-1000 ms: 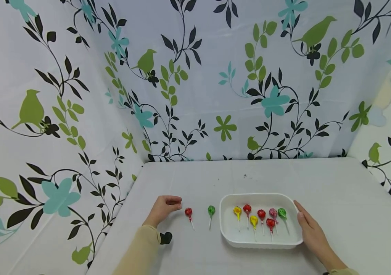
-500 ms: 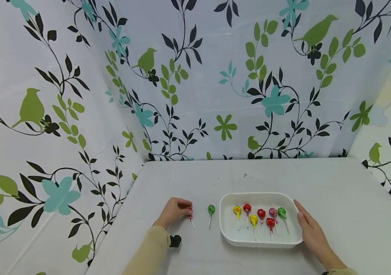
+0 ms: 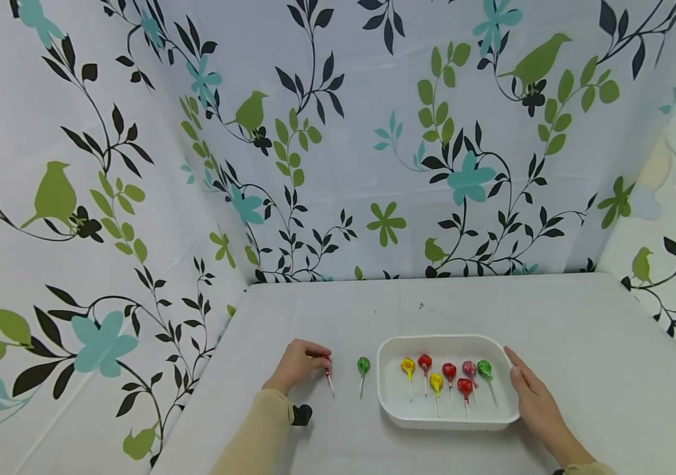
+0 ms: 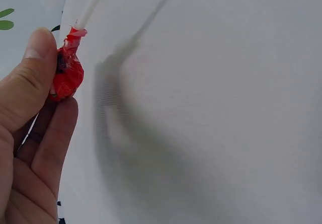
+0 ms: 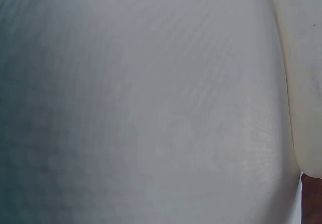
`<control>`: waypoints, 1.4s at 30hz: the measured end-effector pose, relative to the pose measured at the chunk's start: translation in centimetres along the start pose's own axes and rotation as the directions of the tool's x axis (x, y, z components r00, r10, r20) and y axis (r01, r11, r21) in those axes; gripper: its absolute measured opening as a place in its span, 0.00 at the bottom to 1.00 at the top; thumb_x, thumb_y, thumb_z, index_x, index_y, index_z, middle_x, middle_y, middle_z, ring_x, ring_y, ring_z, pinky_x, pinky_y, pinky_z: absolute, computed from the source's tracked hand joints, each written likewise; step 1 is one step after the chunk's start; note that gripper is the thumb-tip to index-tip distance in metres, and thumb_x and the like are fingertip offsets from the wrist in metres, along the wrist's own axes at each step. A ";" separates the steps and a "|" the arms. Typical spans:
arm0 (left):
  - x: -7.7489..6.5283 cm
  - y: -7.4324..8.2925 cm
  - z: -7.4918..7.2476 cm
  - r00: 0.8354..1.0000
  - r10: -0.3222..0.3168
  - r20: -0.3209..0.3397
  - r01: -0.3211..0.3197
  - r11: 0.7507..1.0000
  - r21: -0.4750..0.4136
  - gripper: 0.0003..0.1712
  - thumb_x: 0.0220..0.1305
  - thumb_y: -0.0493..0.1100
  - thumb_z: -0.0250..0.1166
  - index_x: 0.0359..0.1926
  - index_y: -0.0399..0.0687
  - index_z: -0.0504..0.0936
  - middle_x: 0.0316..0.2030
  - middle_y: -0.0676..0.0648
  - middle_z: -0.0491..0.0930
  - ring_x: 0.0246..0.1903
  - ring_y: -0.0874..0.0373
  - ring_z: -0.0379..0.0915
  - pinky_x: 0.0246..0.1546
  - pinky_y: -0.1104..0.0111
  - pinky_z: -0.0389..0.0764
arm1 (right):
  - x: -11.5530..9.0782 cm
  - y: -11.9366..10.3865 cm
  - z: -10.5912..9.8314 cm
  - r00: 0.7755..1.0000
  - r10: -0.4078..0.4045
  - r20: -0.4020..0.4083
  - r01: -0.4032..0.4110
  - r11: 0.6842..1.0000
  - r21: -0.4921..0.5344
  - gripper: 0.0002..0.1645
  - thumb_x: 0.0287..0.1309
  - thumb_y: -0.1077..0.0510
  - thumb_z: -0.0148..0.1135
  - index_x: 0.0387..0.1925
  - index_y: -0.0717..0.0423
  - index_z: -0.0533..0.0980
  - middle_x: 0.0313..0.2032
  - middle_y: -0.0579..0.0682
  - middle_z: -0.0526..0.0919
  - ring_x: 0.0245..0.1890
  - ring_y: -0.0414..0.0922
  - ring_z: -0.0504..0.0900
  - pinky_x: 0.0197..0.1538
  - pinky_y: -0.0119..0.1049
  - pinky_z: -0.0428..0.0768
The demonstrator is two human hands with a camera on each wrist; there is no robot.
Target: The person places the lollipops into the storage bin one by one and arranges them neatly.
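My left hand [image 3: 299, 364] pinches a red-wrapped lollipop [image 3: 328, 373] by its candy head, left of the tray. In the left wrist view, thumb and fingers press on the red wrapper [image 4: 69, 75], and the white stick [image 4: 90, 5] points up and away. Just to the right, a green lollipop [image 3: 363, 369] lies on the table. My right hand [image 3: 536, 399] rests against the right end of a white tray [image 3: 397, 412], fingers fairly straight along its rim. Only a dark sliver of that hand [image 5: 312, 196] shows in the right wrist view's corner.
Inside the tray lie several lollipops: yellow [image 3: 408, 367], red [image 3: 449, 371], pink [image 3: 469, 369] and green [image 3: 485, 369]. A white cloth covers the table [image 3: 314, 303]. Leaf-and-bird patterned curtains [image 3: 338, 165] stand behind and at both sides.
My left hand has moved right from beside the red lollipop and now pinches its head. The right hand stays at the tray's end.
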State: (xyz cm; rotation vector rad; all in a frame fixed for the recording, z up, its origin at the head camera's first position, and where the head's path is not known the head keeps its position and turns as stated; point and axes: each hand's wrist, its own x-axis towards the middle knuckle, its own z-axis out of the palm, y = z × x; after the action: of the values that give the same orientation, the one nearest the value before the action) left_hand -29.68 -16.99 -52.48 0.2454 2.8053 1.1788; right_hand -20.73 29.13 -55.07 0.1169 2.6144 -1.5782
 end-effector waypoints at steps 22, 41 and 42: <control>4.9 12.8 -5.8 0.984 0.161 -0.076 -0.169 0.980 -0.106 0.12 0.60 0.37 0.75 0.46 0.43 0.91 0.44 0.45 0.89 0.43 0.58 0.86 0.51 0.62 0.86 | 0.0 -0.1 0.1 0.999 0.047 0.020 -0.047 0.999 -0.001 0.38 0.81 0.39 0.23 0.82 0.53 0.42 0.80 0.63 0.41 0.79 0.69 0.40 0.77 0.67 0.45; 4.6 17.0 6.6 0.978 0.088 0.188 -0.095 0.995 0.032 0.10 0.60 0.39 0.75 0.44 0.47 0.92 0.34 0.55 0.89 0.36 0.65 0.80 0.48 0.67 0.85 | 0.1 -0.1 0.0 1.000 0.021 0.001 -0.021 1.000 -0.001 0.38 0.82 0.39 0.23 0.82 0.52 0.43 0.80 0.64 0.42 0.79 0.69 0.41 0.77 0.67 0.46; 4.5 17.1 7.0 0.977 0.085 0.196 -0.094 0.995 0.040 0.10 0.60 0.39 0.75 0.44 0.46 0.92 0.34 0.55 0.89 0.36 0.65 0.80 0.48 0.67 0.85 | 0.1 -0.1 0.0 1.000 0.023 0.003 -0.023 1.000 0.001 0.38 0.82 0.39 0.23 0.82 0.52 0.43 0.80 0.64 0.42 0.79 0.68 0.41 0.77 0.66 0.46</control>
State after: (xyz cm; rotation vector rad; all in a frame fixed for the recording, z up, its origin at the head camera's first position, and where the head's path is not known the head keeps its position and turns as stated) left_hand -31.21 0.53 -45.17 0.4687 2.6790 1.0408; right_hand -20.82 29.06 -54.99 0.1445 2.6001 -1.5712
